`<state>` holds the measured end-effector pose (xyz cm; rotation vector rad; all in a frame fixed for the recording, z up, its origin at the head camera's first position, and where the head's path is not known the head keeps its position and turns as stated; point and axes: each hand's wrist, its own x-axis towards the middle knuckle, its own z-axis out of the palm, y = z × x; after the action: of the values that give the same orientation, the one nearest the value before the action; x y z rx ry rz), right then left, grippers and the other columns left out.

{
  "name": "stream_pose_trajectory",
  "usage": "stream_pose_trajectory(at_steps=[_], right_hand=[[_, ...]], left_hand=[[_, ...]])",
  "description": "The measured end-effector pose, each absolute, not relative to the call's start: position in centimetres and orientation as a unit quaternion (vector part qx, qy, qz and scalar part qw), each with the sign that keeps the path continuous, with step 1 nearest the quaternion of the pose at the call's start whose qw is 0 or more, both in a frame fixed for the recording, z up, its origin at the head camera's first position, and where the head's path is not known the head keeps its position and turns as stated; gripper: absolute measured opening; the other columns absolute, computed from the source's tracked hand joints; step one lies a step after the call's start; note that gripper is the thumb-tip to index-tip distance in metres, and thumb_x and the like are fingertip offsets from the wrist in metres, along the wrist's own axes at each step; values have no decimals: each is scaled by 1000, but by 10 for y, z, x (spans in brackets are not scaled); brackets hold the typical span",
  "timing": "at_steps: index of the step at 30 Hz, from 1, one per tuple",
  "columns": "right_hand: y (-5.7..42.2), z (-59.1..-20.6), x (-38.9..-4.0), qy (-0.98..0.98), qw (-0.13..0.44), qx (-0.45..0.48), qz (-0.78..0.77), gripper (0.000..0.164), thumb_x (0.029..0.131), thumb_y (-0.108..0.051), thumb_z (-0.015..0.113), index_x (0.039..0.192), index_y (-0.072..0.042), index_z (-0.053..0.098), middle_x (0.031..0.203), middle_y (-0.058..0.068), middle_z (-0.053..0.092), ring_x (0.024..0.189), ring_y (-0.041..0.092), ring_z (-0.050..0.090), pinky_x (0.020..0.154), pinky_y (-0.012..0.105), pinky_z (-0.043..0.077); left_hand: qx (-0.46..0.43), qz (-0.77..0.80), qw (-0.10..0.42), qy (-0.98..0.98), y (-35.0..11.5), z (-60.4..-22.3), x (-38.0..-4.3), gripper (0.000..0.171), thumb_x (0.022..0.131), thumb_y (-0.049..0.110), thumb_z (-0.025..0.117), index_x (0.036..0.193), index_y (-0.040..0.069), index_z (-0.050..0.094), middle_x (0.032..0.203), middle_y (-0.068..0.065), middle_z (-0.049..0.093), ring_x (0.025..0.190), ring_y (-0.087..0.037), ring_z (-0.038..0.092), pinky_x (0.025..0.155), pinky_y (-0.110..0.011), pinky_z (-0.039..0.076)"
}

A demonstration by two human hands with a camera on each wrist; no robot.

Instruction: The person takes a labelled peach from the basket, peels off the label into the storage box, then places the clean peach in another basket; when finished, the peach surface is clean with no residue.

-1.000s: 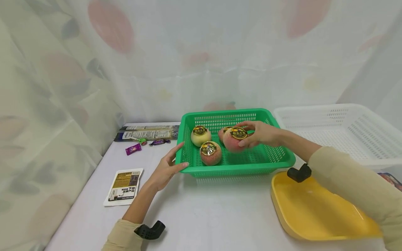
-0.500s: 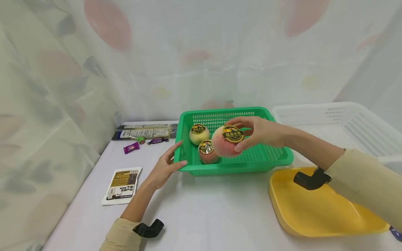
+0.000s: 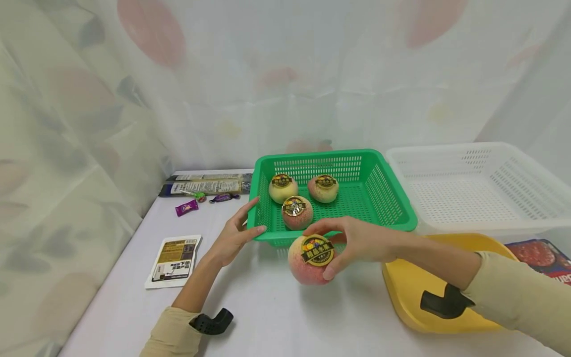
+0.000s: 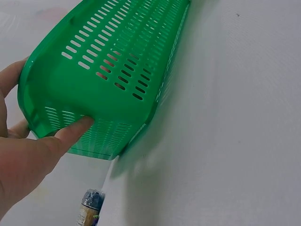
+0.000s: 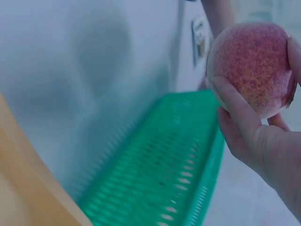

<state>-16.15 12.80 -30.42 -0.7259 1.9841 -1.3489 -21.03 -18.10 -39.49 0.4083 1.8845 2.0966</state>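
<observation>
My right hand [image 3: 357, 243] grips a pink and cream peach [image 3: 308, 275] with a black and gold label. It hangs above the white table, just in front of the green basket [image 3: 339, 236]. In the right wrist view, fingers and thumb wrap the peach [image 5: 251, 66], its blushed side showing. Three labelled peaches lie in the basket: a pale one [image 3: 283, 193] at back left, a pinkish one [image 3: 324, 191] beside it, and a redder one [image 3: 298, 218] in front. My left hand [image 3: 232, 238] holds the basket's front left corner, thumb on its outer wall in the left wrist view.
A white basket [image 3: 464, 223] stands to the right, behind a yellow tray [image 3: 412, 297] partly under my right arm. At left lie a white pouch [image 3: 174, 262], purple-wrapped candies [image 3: 187, 208], a lollipop [image 3: 199, 197] and long packets [image 3: 205, 187]. A printed packet [image 3: 542, 255] lies far right.
My right hand has lifted the peach out of the green basket and brought it forward over the front rim, toward me. The left hand stays at the basket's corner.
</observation>
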Motion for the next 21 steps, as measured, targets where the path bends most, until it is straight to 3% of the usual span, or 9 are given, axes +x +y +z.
stream_pose_trajectory(at_steps=[11, 17, 21], right_hand=[[120, -350, -146, 739, 341, -248, -525, 67, 72, -10, 85, 131, -8, 52, 130, 5, 50, 116, 30, 48, 92, 33, 49], [116, -369, -145, 751, 327, -248, -518, 68, 71, -9, 85, 130, -6, 53, 128, 5, 52, 115, 31, 49, 94, 37, 47], [113, -377, -145, 757, 317, -254, -512, 67, 71, -9, 85, 129, -4, 53, 126, 5, 53, 116, 31, 48, 98, 41, 44]], left_hand=[[149, 729, 146, 652, -181, -395, -211, 79, 91, 5, 62, 154, 15, 16, 156, -16, 10, 136, -40, 24, 91, -25, 47], [150, 730, 142, 651, -181, -395, -210, 81, 89, 8, 65, 154, 15, 16, 156, -16, 10, 136, -41, 23, 90, -24, 47], [147, 720, 139, 664, -181, -393, -210, 81, 89, 10, 65, 154, 15, 16, 156, -15, 9, 136, -40, 24, 95, -31, 46]])
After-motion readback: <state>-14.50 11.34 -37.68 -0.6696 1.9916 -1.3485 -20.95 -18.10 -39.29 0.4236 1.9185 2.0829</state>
